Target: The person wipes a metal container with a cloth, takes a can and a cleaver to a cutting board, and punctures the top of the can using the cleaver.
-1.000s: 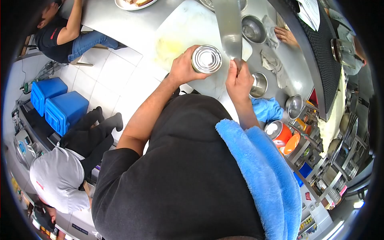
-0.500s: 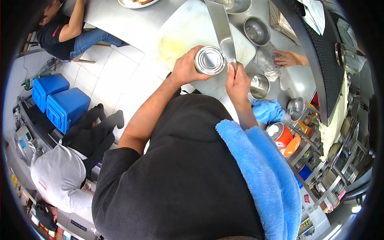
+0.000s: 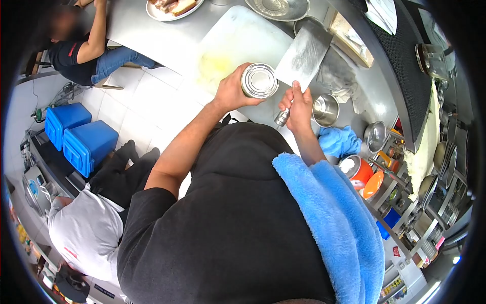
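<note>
Left hand has its grip curled round the side of a metal can, opened only as wide as the can; can is held up in front of the torso, ringed silver end facing the camera, over the near part of a pale cutting board with a yellowish stain; right hand has its grip closed round the handle of a broad-bladed metal tool, thumb up by the blade, ribbed handle end poking out below the fist; blade slants away up and right, just beside the can in view, can't tell if the two touch; it hides part of a bowl behind it; board lies on a steel desk; further along, a white plate with food on it, and a wide metal bowl near the board's far edge; right of the right hand, a metal pot, a greyish cloth, a crumpled blue cloth and a small metal bowl; fluffy blue towel hangs down the person's right side; off left, a seated person, two blue bins and a person in a grey shirt.
</note>
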{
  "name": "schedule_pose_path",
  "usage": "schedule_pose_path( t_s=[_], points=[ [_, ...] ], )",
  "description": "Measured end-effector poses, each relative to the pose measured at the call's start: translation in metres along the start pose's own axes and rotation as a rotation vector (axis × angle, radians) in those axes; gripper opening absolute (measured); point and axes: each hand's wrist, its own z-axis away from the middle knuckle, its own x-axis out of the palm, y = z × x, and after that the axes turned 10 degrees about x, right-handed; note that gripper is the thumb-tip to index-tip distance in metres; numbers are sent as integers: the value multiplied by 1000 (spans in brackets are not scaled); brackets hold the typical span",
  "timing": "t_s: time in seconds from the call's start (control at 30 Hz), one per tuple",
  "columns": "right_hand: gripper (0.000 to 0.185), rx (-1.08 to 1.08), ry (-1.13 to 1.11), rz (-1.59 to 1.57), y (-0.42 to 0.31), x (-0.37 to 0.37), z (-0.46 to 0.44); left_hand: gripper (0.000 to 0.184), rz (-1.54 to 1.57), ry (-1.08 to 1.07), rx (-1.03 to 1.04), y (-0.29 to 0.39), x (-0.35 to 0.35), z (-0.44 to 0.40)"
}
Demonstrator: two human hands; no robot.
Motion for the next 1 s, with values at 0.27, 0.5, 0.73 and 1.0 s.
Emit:
schedule_pose_path(
  t_s=[0.27,0.5,0.73,1.0],
  points=[
    [24,54,-15,-63,2,-3,2,109,-7,-94,1,-6,-10,-1],
    [20,-359,95,544,-19,2,14,121,-44,93,78,2,-1,6],
    [22,-701,201,939,-24,14,19,111,48,109,-55,19,8,6],
    [22,-750,194,1031,-10,11,14,104,25,129,-57,19,9,6]
  ],
)
